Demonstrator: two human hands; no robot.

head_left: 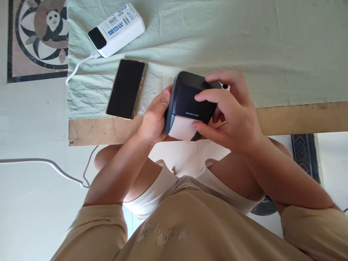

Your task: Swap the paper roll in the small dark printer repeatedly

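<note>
A: What did the hands have?

B: Both were on a small dark printer (190,105), held just above the near edge of the bench (299,117). The left hand (153,119) gripped its left side, thumb up against the casing, fingers hidden behind it. The right hand (231,112) lay over the top and right side, closed on the body, with the forefinger across the lid.

A: And the paper?

B: A pale strip of paper (183,128) stuck out of the slot on the near side, below the printed brand name. The right thumb touched its right end, where a dark patch showed. Whether the thumb pinched it or only rested there, I could not tell.

A: What else lay on the bench?

B: A pale green cloth (217,36) covered most of it, leaving a bare brown edge toward the person. A phone (126,88) lay face up with a black screen, just left of the left hand and apart from it. Beyond the phone sat a white power bank (116,30), tilted, with a white cable (77,69) running off its near end and over the cloth's left edge.

A: And under the bench?

B: Pale floor, another cable at the left, and the person's knees.
</note>
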